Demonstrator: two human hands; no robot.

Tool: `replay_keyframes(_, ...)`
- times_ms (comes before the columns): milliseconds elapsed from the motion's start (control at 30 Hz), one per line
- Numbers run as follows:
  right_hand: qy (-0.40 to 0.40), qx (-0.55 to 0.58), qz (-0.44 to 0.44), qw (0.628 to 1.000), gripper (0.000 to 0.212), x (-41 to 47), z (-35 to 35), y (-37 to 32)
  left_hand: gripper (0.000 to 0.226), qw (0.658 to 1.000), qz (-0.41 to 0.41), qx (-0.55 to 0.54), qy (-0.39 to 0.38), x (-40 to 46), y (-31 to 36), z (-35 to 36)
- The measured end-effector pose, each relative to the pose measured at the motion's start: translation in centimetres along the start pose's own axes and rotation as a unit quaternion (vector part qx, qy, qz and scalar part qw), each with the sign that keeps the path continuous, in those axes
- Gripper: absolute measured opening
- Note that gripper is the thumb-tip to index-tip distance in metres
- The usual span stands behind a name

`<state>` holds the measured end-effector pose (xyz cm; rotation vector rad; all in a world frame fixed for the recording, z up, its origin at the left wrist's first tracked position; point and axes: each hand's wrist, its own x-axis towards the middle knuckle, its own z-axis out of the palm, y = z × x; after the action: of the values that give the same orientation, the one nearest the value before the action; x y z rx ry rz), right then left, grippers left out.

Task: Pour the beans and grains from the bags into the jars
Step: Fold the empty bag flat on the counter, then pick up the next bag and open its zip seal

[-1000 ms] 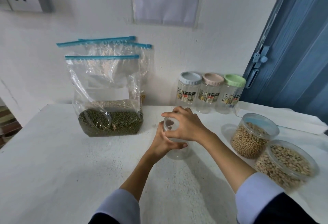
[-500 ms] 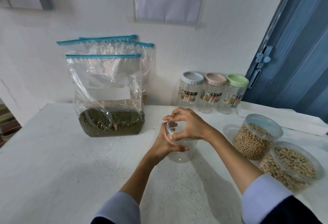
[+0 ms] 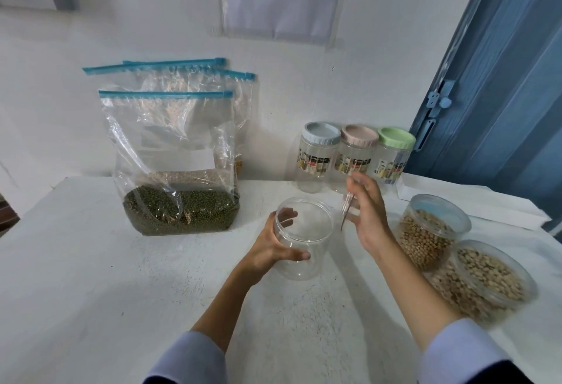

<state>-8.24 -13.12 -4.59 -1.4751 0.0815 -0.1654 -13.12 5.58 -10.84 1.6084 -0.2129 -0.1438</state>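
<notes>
An empty clear jar stands open on the white table, and my left hand grips its side. My right hand holds the jar's clear lid on edge just right of the jar's mouth. A zip bag of green mung beans stands upright to the left, with two more zip bags leaning on the wall behind it; one shows pale grain. Two clear jars of beans, one and another, sit at the right.
Three empty lidded jars stand against the wall: blue lid, pink lid, green lid. A white flat box lies behind the filled jars. A blue door stands at the right.
My right hand was on top of the jar, turning the lid; it has now lifted the lid off and moved it to the right. The jar's mouth is uncovered.
</notes>
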Motion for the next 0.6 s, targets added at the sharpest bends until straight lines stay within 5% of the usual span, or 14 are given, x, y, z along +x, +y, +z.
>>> replay_keyframes(100,0.140,-0.082,-0.008,0.987,0.060,-1.1,-0.3,2.8,0.095,1.000,-0.002,0.002,0.005,-0.1,0.0,0.1)
replay_keyframes(233,0.115,-0.134,-0.067,0.982,0.098,-3.4,-1.1,5.9,0.096,1.000,-0.001,0.001,0.012,-0.4,0.1,0.2)
replay_keyframes(467,0.067,-0.293,-0.048,0.953,0.070,-4.6,-2.7,8.2,0.121,1.000,0.009,0.003,0.016,-0.8,-0.1,0.4)
replay_keyframes(600,0.027,-0.490,-0.031,0.870,0.076,-4.5,-2.4,8.7,0.132,0.999,-0.003,0.029,0.016,-1.0,0.5,0.6)
